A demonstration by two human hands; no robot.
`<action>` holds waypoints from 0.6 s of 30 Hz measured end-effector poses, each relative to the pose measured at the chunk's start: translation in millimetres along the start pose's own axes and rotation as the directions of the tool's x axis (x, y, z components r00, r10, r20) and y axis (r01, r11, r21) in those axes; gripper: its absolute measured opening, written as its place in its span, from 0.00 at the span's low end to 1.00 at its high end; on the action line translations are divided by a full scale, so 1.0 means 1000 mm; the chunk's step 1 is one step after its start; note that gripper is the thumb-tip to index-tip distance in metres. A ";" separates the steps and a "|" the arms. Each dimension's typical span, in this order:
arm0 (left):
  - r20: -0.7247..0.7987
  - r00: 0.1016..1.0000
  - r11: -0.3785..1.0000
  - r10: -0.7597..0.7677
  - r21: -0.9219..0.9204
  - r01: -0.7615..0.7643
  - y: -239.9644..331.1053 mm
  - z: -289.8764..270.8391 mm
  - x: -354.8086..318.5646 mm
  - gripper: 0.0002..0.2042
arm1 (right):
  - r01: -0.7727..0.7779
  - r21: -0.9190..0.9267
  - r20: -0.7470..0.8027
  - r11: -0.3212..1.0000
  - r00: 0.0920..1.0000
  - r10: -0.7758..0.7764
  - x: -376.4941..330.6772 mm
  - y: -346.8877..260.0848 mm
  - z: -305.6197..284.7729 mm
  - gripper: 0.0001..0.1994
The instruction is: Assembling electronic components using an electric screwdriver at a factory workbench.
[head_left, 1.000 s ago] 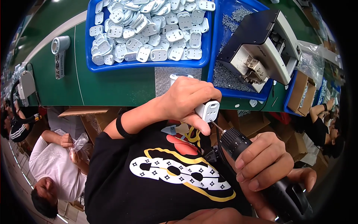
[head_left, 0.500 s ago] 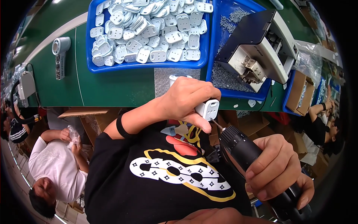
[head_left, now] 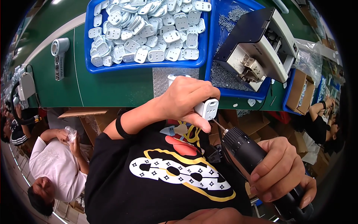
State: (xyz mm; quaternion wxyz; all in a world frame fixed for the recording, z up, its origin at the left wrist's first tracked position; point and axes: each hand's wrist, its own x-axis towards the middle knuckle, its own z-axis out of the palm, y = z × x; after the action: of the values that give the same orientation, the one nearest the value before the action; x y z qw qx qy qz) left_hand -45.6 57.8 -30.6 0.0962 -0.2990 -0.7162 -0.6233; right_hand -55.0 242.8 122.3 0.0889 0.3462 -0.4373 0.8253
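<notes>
Firstly, at far left, a person in a white shirt [head_left: 56,160] holds some clear plastic [head_left: 70,135]. Above, a white handheld fan [head_left: 60,47] lies on the green worktop [head_left: 112,89]. Next comes a blue tray [head_left: 147,67], heaped with pale plates [head_left: 149,35]. Before it, the left hand [head_left: 188,97] has its grip pinching a white plastic casing [head_left: 207,109], over the person's lap, with the holed end facing outward. A black electric screwdriver [head_left: 244,147] points its bit at the casing's lower edge; whether they touch, I cannot tell. Behind, a screw feeder [head_left: 257,48] stands tilted in a second blue tray [head_left: 238,93] with screws [head_left: 228,76]. Rightmost, the right hand [head_left: 279,170] wraps its grip around the screwdriver.
</notes>
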 end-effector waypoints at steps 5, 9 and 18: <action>0.003 1.000 1.000 0.007 -0.015 -0.007 0.004 -0.002 0.003 0.34 | 0.161 -0.134 -0.101 0.978 0.979 -0.175 0.017 -0.010 -0.004 0.22; -0.001 0.999 0.999 0.043 -0.003 -0.043 0.000 0.003 0.005 0.37 | 0.330 -0.872 -0.066 0.363 0.654 -0.754 0.049 0.017 -0.088 0.41; 0.021 0.999 0.999 0.037 0.003 -0.037 0.000 -0.001 0.000 0.39 | 0.246 -0.316 -0.278 0.916 0.899 -0.337 0.005 -0.010 -0.009 0.33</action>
State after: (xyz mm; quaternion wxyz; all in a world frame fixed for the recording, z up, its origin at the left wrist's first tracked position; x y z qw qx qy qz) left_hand -45.4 57.1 -30.5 0.1008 -0.3184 -0.7125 -0.6171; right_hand -59.4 255.2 128.6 0.3305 0.2510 -0.4683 0.7800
